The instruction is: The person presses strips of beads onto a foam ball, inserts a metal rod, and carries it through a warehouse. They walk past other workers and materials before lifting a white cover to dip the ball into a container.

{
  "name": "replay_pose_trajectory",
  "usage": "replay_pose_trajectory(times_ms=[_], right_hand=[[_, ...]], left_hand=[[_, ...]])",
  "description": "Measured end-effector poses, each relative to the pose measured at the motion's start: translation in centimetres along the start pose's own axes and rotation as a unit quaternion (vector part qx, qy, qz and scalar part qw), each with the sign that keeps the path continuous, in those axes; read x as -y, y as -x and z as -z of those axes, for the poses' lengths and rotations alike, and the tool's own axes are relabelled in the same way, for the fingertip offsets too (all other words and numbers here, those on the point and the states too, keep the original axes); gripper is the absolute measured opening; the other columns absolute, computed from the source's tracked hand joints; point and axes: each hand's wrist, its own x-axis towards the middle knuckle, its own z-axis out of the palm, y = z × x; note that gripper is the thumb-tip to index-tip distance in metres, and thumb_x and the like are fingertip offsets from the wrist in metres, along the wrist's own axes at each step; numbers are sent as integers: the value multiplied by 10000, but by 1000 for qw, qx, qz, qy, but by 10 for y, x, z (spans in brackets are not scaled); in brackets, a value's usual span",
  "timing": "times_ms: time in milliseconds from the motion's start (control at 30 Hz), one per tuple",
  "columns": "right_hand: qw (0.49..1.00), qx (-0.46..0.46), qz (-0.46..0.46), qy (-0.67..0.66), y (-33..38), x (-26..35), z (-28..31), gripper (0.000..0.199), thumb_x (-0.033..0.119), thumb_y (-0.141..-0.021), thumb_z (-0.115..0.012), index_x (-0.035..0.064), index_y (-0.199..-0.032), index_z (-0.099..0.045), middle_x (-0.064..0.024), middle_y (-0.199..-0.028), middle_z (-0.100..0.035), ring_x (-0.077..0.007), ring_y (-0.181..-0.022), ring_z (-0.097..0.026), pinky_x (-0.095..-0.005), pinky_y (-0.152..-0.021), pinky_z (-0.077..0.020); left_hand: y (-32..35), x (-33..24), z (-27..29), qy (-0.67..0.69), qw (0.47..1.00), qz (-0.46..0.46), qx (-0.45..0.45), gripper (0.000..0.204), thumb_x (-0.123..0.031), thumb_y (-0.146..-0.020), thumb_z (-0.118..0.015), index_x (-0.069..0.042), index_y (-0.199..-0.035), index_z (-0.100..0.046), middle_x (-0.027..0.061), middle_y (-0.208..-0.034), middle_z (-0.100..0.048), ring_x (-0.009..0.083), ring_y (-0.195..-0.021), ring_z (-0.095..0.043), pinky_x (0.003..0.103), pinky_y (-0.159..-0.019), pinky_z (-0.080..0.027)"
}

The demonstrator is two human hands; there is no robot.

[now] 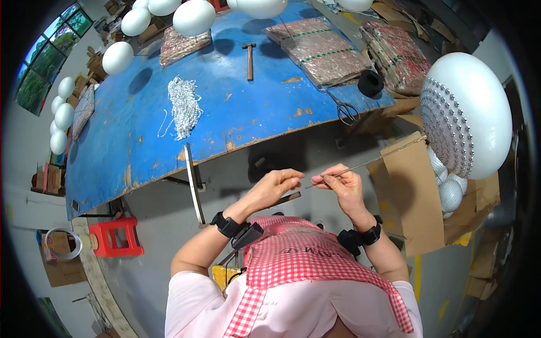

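Observation:
In front of my apron, my right hand (pixel 342 187) pinches a thin strand (pixel 369 162) between thumb and fingers. The strand runs up to the right, toward a large glossy white ball (pixel 479 107). Rows of silver beads (pixel 448 127) cover that ball's left side. My left hand (pixel 279 185) is a little left of the right one, its fingers bent together near the strand's end; what they hold is too small to make out. Just below the left hand is a dark narrow bar (pixel 288 198). Black bands with small boxes circle both wrists.
A blue worn table (pixel 225 112) carries a heap of silver bead chain (pixel 183 107), a hammer (pixel 249 61), scissors (pixel 344 107), a black tape roll (pixel 370 83) and wrapped bundles (pixel 318 50). A cardboard box (pixel 414 191) stands right, a red stool (pixel 116 236) left. Several white balls hang beyond.

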Motion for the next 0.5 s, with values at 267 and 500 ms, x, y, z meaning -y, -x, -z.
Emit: replay_pose_trajectory(times_ms=[267, 500], right_hand=[[999, -16, -41, 21, 4, -16, -12, 115, 73, -931, -522, -17, -965, -584, -122, -928, -659, -177, -895, -647, -293, -797, -536], [997, -61, -30, 43, 12, -11, -24, 123, 86, -939, -509, -14, -956, -578, -115, -917, -654, -183, -896, -642, -303, -791, -535]], left_hand=[[-43, -11, 19, -6, 993, -48, 107, 308, -210, -954, -504, -11, -1182, -567, 32, -976, -615, 90, -894, -549, 258, -815, -453], [-66, -41, 9, 0, 976, -78, 206, 305, -201, -957, -495, 5, -1172, -563, 21, -917, -609, 65, -844, -522, 247, -765, -450]])
